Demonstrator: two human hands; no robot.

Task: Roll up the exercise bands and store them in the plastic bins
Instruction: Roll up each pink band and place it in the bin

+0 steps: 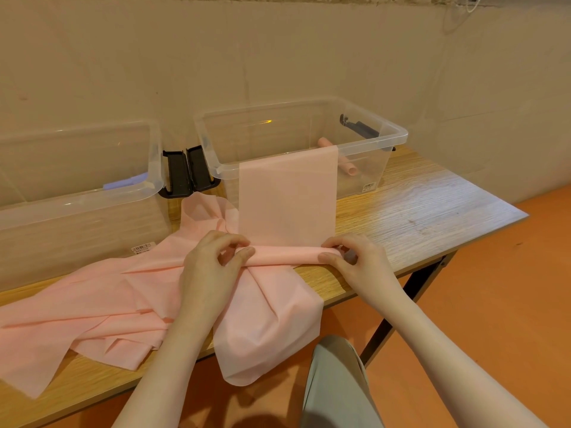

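- Your left hand (213, 257) and right hand (355, 257) each pinch one end of the started roll (287, 253) of the pink band (287, 196), thumb and fingers curled around it.
- The band's far end drapes over the rim of the right bin (398, 134), where a finished roll (346, 163) already lies.
- Judgement: keep both ends level and the turns tight, or the roll may cone.
- More loose bands (92, 304) wait on the table (417, 211), beside the left bin (77, 193).
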